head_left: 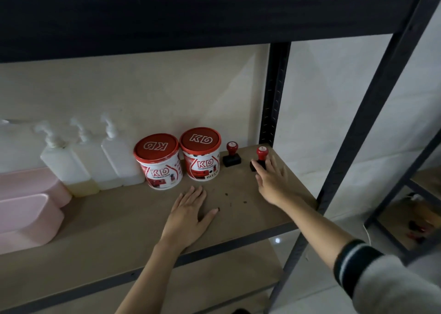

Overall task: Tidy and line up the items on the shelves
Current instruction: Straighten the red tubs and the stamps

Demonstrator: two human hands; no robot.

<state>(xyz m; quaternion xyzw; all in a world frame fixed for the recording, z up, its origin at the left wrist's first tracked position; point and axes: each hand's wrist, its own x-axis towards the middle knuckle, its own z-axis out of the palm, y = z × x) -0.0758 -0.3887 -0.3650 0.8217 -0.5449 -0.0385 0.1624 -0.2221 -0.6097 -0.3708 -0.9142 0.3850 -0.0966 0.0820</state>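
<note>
On the wooden shelf point(119, 220) stand three white pump bottles point(95, 165), then two red-lidded paint tubs, one point(158, 163) left of the other point(201, 156). Right of them are two red-knobbed rubber stamps. One stamp point(232, 157) stands alone. My right hand point(272, 182) touches the base of the other stamp point(261, 156), fingers around its black block. My left hand point(188, 214) lies flat on the shelf in front of the tubs, fingers spread, holding nothing.
Two pink plastic bins point(26, 208) sit at the shelf's left. Dark crumbs point(229, 198) dot the board between my hands. Black metal uprights point(274, 94) frame the right end; an upper shelf overhangs. Another rack point(410, 206) stands at the right.
</note>
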